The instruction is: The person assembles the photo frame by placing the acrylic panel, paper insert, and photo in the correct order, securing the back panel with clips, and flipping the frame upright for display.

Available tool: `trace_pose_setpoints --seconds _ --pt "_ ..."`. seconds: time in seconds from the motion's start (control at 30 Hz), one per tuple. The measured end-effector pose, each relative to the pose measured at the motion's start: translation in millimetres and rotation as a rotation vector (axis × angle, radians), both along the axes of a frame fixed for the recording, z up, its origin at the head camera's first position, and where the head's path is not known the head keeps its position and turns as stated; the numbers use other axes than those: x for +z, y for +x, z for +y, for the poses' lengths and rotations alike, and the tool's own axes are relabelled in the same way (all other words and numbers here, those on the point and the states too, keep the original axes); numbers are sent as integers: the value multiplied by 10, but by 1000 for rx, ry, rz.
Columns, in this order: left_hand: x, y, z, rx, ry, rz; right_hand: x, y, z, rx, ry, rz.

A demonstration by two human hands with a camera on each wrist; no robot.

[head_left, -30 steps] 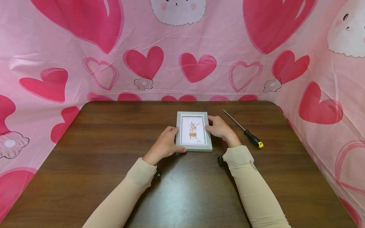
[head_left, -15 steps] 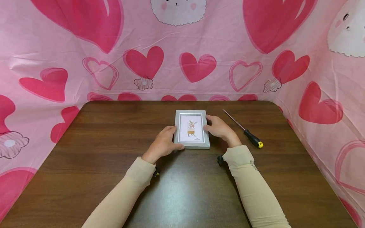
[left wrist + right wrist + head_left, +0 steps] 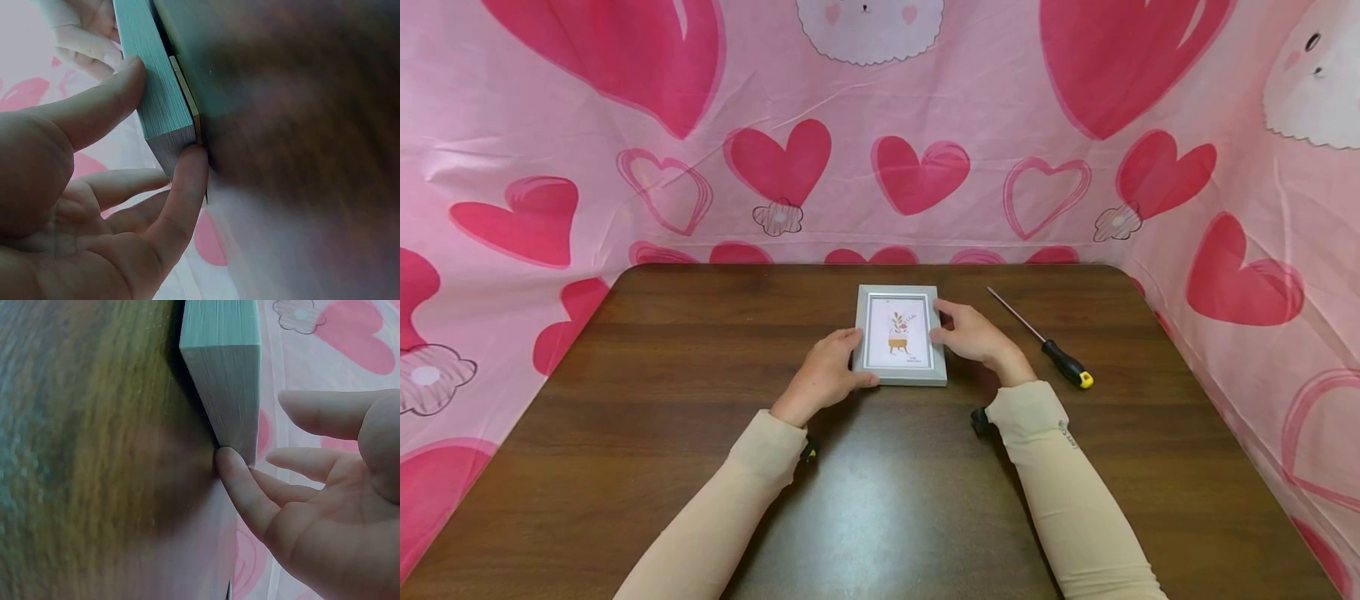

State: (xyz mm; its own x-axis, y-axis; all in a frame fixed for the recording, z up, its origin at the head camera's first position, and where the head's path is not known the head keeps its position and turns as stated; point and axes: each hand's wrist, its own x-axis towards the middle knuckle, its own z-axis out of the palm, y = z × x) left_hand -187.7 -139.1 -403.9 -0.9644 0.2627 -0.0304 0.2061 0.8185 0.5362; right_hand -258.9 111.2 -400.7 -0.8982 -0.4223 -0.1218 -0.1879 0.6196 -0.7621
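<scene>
A silver-grey picture frame (image 3: 902,377) lies face up on the brown wooden table (image 3: 685,367), showing a print of a potted plant. My left hand (image 3: 822,372) holds its near left corner. In the left wrist view, the thumb presses the frame's near side (image 3: 153,81) while fingers bear on the left side; a thin brown strip shows at the underside. Along the opposite edge, my right hand (image 3: 976,333) touches with nearly straight fingers. In the right wrist view, one fingertip (image 3: 230,459) meets the lower edge of the frame's side (image 3: 231,394), and the thumb stands apart.
To the right of my right hand lies a screwdriver (image 3: 1063,363) with a black and yellow handle, its shaft pointing away and left. A pink heart-patterned cloth (image 3: 985,100) hangs behind the table and along both sides.
The picture frame has shifted a little left and away from me. My left hand has moved slightly with it, and my right fingertips have followed its right edge. The screwdriver stays put.
</scene>
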Motion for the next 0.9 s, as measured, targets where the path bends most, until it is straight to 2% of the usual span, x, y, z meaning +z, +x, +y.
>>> trace_pose_setpoints --seconds 0.53,0.77,0.9 --pt "13 -6 -26 2 7 5 3 -10 -6 22 -2 17" --pt "52 -15 -111 -22 51 -15 34 24 19 39 7 40" --pt "95 -40 -210 -20 95 28 102 97 158 30 47 88"
